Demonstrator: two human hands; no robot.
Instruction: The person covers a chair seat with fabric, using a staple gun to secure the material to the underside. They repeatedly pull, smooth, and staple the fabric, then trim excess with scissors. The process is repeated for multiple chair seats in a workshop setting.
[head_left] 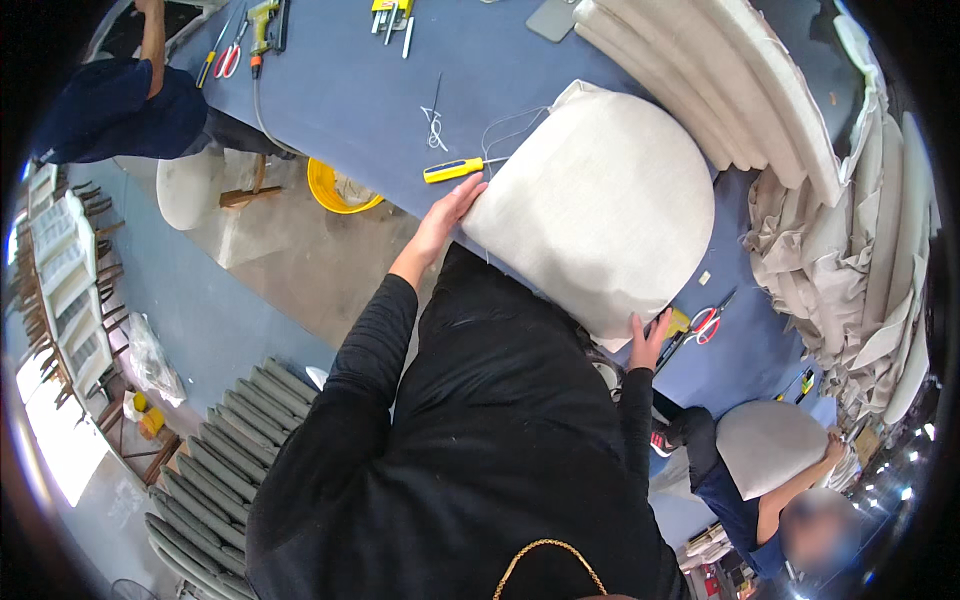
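Observation:
A beige fabric-covered seat cushion (600, 200) lies on the blue table before me, rounded at its far right side. My left hand (450, 215) grips its left edge, fingers together along the side. At the near right corner, my right hand (648, 342) holds the edge with fingers bent over the fabric. Just beyond my left hand is a yellow-handled screwdriver (455, 170), its shaft reaching toward the cushion. Beside my right hand lie red-handled scissors (706, 326) and a yellow tool (678, 322), partly hidden. The cushion's underside is hidden.
A white string (433, 130) lies on the table (340, 80). An air-hose gun (262, 30) and more scissors (230, 60) are far left. Beige covers (830, 260) and stacked panels (700, 70) line the right. A yellow bucket (340, 188) stands below. Two co-workers are nearby, one holding another cushion (770, 445).

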